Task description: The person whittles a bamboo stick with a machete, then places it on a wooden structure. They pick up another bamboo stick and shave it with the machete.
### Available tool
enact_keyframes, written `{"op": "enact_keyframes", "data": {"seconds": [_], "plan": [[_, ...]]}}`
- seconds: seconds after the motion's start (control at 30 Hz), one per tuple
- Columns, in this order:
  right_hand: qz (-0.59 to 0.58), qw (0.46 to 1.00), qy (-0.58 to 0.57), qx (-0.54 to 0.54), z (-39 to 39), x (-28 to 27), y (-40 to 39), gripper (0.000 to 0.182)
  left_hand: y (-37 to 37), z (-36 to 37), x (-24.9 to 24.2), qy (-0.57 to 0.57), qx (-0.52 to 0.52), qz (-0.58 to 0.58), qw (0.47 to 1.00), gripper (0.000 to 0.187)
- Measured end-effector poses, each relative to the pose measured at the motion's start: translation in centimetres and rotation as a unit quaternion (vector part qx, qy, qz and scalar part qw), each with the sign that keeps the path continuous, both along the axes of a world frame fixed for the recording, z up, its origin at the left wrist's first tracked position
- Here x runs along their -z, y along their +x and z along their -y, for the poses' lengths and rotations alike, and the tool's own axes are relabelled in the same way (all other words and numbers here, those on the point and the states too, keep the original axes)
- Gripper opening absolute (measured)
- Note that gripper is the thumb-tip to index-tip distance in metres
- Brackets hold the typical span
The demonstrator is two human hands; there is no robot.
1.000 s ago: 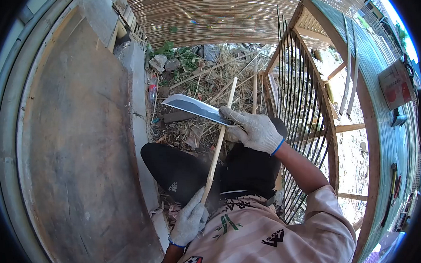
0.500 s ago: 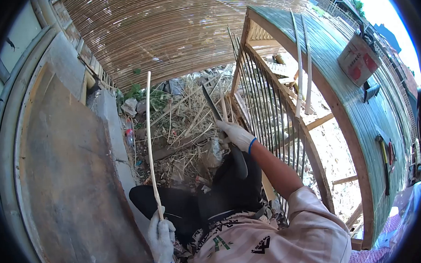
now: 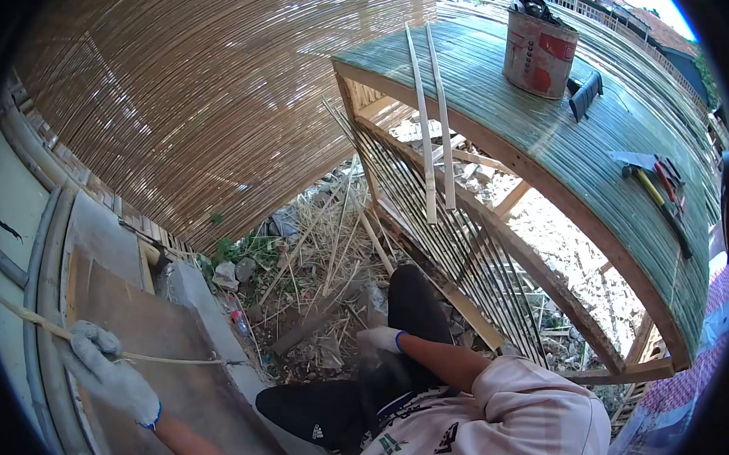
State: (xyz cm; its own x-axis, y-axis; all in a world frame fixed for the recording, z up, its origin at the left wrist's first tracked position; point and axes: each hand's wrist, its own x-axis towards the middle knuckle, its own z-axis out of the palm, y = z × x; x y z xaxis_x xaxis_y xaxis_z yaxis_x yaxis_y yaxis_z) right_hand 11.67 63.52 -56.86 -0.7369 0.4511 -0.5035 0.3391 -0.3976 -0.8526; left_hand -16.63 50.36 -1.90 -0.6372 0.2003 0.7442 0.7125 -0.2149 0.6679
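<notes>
A long pale bamboo strip crosses the left side, over the brown board. My gloved left hand is closed around it, and the strip sticks out on both sides of the fingers. Near my bent knee, my gloved right hand is low over my dark trousers. Its fingers are smeared and partly hidden, and I cannot make out a tool in it. Two more pale strips lie across the edge of the green slatted bamboo top.
A brown board leans at the left. Bamboo shavings and rubble cover the ground ahead. The wooden frame stands at the right; a red-and-white bucket, a hammer and red-handled pliers are on its top.
My left hand has moved left and up with the strip, which now lies nearly level. My right hand has moved down and left; the long blade it held is no longer visible. The view has turned right.
</notes>
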Motion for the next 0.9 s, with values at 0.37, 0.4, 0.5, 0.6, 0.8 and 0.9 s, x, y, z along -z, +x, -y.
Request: {"op": "enact_keyframes", "data": {"seconds": [0.37,0.4,0.5,0.6,0.8,0.9], "plan": [[0.006,0.958,-0.232,0.170,0.2,-9.3,1.3,0.053,-9.2,-5.5,-8.8,0.022,0.410,0.208,0.888,0.026],[0.001,0.986,-0.109,0.130,0.0,-6.4,1.1,0.053,-7.2,-5.7,-6.1,-0.002,0.428,0.228,0.875,0.026],[-0.037,0.992,-0.018,0.123,0.5,-2.0,0.0,0.053,-1.3,-6.2,0.0,0.008,0.308,0.267,0.913,0.035],[0.033,0.996,-0.047,0.062,0.3,-9.1,2.0,0.061,-0.9,-5.2,6.0,-0.003,0.327,0.294,0.898,0.052],[0.057,0.997,0.001,0.050,-0.6,-6.8,1.9,0.051,8.0,2.6,18.9,-0.084,0.414,0.467,0.777,0.044],[0.099,0.994,-0.042,0.023,-0.9,-8.3,1.3,0.052,14.5,7.1,25.6,-0.209,0.390,0.490,0.751,0.044]]}}
